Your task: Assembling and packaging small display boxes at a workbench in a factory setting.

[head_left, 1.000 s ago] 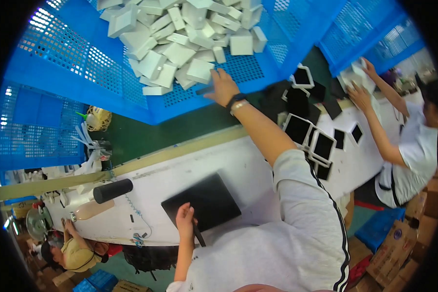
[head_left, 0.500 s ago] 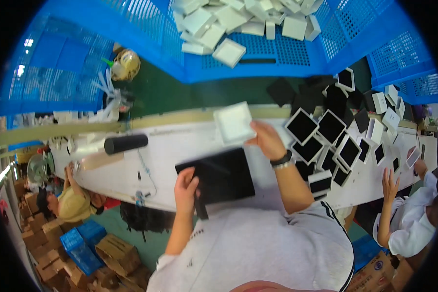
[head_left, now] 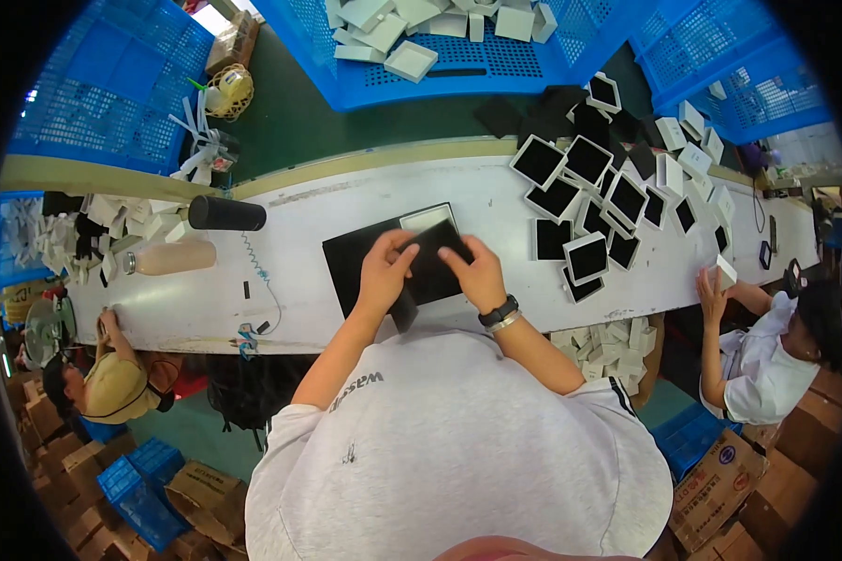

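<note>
- Your left hand [head_left: 384,271] and right hand [head_left: 475,271] both pinch the black insert [head_left: 432,266] over the white box [head_left: 428,220].
- Square its edges first, then press evenly.

Bright, even overhead light, prob. indoor fixtures; a blown-out white patch at top edge. Long white worktable [head_left: 346,201] reads near overexposed, mild glare along its far side. Shadows soft and short, e.g. under black cylindrical bottle [head_left: 226,213]. Strong fisheye: table edge bows, blue perforated plastic crates [head_left: 94,89] curve toward rim. Heavy black vignette at all corners. Centre sharp; rim soft w/ slight smear, cardboard boxes [head_left: 753,486] at lower right less crisp. No motion blur seen on hands.
</note>
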Demonstrator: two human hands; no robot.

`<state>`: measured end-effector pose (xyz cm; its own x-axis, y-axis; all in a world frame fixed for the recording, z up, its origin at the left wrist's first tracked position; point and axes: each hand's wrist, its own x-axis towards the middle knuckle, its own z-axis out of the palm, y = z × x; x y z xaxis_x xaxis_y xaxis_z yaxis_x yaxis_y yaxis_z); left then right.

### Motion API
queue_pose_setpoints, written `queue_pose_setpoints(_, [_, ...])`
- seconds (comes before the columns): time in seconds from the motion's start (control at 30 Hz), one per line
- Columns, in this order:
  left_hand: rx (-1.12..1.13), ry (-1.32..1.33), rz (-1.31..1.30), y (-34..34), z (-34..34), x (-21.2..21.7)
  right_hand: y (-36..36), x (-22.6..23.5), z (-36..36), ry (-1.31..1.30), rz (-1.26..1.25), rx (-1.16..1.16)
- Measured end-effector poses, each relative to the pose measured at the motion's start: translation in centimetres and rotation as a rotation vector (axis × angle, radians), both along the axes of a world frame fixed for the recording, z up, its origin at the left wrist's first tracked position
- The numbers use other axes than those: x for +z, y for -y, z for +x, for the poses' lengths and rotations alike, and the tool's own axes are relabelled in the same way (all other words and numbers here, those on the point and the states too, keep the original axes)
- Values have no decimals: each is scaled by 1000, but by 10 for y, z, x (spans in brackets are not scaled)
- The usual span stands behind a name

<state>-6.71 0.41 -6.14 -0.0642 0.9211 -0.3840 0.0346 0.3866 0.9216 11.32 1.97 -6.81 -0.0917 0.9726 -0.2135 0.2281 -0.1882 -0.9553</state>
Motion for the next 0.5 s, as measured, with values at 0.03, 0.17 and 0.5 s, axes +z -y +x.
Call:
queue_pose_setpoints(0.03, [5, -205, 97, -1, 1, 4, -2, -4, -4, -53, -2, -133])
queue_pose_setpoints(0.17, [-210, -722, 282, -12, -13, -20, -19, -33, -11, 54, 47, -238])
queue_pose_setpoints(0.5, [-347, -721, 254, -9, -18, -37, -19, -29, -21, 644, 236, 189])
